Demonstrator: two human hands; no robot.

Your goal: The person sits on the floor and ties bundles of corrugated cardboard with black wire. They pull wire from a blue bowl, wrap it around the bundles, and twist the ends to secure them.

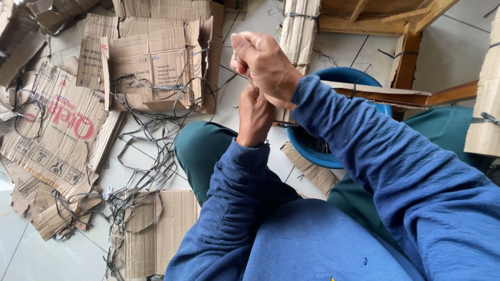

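Observation:
My right hand [263, 65] and my left hand [255, 114] are pressed together in the middle of the view, the right stacked above the left. Both are closed into fists, and both arms wear blue sleeves. A thin dark strap [221, 87] runs out to the left from between the hands. Just behind them stands a tied bundle of cardboard strips [301, 28], its lower part hidden by my hands. What lies inside the left fist is hidden.
A blue basin [312, 148] sits under the bundle, by my green-trousered knee [200, 148]. Flattened cardboard boxes [151, 57] and tangled dark straps [146, 151] cover the tiled floor at left. A wooden frame [406, 57] and another cardboard bundle [487, 104] stand at right.

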